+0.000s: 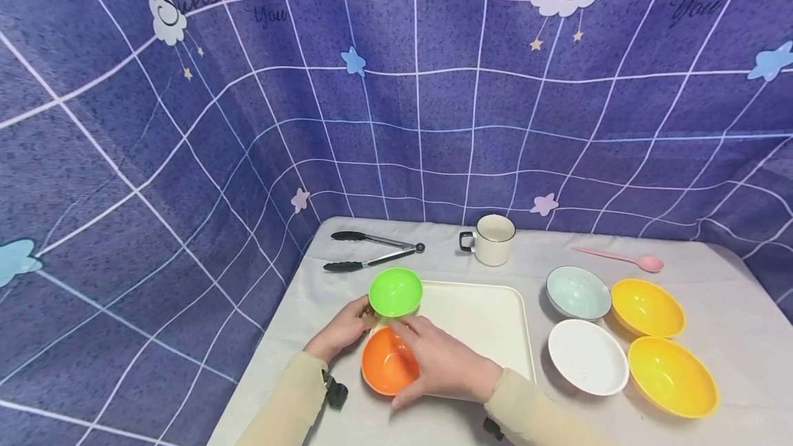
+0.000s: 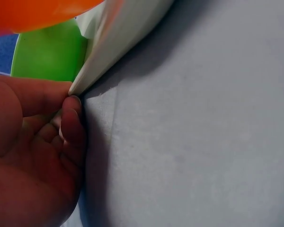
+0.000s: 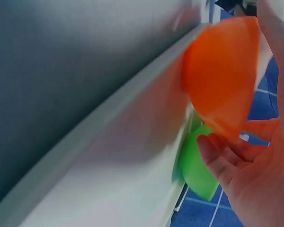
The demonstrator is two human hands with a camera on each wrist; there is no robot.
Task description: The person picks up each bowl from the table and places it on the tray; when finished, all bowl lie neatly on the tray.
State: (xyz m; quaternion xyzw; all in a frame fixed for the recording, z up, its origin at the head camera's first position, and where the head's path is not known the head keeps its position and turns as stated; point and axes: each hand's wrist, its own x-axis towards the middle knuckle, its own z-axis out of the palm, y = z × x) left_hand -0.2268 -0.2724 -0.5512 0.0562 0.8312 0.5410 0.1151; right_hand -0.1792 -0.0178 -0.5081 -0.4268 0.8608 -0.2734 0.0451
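At the left edge of the cream tray [image 1: 477, 315], my left hand [image 1: 344, 327] pinches the rim between its fingertips; the left wrist view shows the tray's edge [image 2: 92, 71] at those fingertips. An orange bowl [image 1: 387, 363] sits over the tray's near left part. My right hand [image 1: 442, 358] spreads around the bowl's right side, thumb near the front rim and fingers by the far rim. In the right wrist view those fingers [image 3: 222, 158] look loosely bent beside the orange bowl [image 3: 222, 71]. A green bowl [image 1: 396, 292] stands at the tray's far left corner.
Black-handled tongs [image 1: 374, 253] lie behind the tray, left of a cream mug [image 1: 494, 243]. On the right are a pale blue bowl [image 1: 577, 292], a white bowl [image 1: 587, 356], two yellow bowls [image 1: 647, 307] and a pink spoon [image 1: 647, 263]. A patterned purple curtain [image 1: 446, 109] hangs behind.
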